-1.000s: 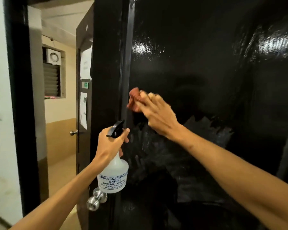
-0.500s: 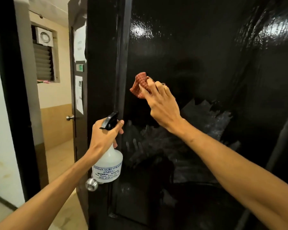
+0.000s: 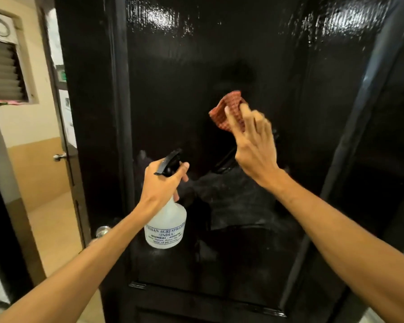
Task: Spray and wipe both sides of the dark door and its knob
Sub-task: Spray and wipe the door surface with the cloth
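The dark door fills the view, its glossy panel catching light along the top. The right hand is up at the middle of that panel with a red checked cloth beneath its fingers. The fingers lie fairly straight across the cloth, pressing it flat to the door. The thumb is out of sight and the hand is blurred, so whether it also pinches the cloth cannot be told. Cloth bunches out above the fingertips.

Lower and to the left, the left hand is wrapped round the neck of a clear spray bottle. Its fingers are curled tight under the black trigger head, and the nozzle points at the door. The bottle hangs upright just in front of the panel, its label printed in blue lettering. Beside it and below the cloth, a dull smeared patch shows on the black surface.

The round silver knob sits on the door's left edge, partly hidden behind the left forearm; neither hand touches it.

Through the opening on the left stands another dark door with a lever handle and papers stuck to it. On the far wall there is a louvred vent.
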Demonstrator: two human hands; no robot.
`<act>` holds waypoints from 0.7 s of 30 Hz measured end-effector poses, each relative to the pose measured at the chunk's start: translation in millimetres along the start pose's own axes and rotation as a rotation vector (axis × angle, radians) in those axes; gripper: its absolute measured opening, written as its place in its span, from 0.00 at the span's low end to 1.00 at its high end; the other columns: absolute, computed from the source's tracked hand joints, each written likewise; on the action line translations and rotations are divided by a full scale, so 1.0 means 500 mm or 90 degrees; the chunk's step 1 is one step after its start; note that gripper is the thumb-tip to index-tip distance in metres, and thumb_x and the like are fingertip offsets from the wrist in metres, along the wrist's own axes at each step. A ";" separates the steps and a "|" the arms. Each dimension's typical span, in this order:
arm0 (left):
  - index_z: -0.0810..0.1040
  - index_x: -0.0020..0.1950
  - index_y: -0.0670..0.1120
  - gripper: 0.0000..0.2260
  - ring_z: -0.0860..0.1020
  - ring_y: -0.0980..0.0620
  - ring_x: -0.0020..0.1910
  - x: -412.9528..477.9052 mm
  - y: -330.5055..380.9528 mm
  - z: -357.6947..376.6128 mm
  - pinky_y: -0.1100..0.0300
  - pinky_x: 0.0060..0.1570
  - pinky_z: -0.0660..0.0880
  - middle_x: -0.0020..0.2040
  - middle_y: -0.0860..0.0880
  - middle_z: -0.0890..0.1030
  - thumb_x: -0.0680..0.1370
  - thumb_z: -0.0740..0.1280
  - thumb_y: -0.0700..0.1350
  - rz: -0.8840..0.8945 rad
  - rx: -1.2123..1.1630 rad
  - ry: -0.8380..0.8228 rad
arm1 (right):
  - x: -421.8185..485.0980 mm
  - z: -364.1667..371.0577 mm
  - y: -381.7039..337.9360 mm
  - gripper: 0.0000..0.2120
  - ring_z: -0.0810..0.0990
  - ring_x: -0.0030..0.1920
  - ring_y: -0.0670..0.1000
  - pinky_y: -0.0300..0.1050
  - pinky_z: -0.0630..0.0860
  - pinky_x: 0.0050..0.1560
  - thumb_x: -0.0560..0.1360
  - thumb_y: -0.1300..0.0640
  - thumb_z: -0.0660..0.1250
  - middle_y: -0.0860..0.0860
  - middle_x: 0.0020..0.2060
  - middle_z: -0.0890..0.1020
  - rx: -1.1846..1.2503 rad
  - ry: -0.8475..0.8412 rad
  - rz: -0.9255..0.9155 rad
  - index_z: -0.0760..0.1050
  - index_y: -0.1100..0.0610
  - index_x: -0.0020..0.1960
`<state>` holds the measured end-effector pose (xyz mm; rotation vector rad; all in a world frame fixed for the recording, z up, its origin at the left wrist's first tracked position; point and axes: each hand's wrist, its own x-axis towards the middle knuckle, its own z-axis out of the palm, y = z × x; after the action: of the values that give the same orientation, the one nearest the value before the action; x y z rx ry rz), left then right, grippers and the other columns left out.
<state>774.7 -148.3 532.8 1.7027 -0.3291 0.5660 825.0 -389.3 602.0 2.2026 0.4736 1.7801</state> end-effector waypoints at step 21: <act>0.82 0.46 0.45 0.08 0.74 0.44 0.19 -0.075 0.022 0.275 0.58 0.36 0.81 0.41 0.44 0.86 0.82 0.71 0.47 -0.010 -0.065 -0.157 | -0.235 -0.051 0.213 0.35 0.67 0.64 0.63 0.57 0.66 0.65 0.71 0.64 0.60 0.59 0.74 0.61 -0.005 -0.049 0.034 0.65 0.56 0.79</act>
<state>763.2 -287.8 504.0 1.6772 -0.5114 0.3214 786.4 -534.9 546.0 2.2884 0.3933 1.7132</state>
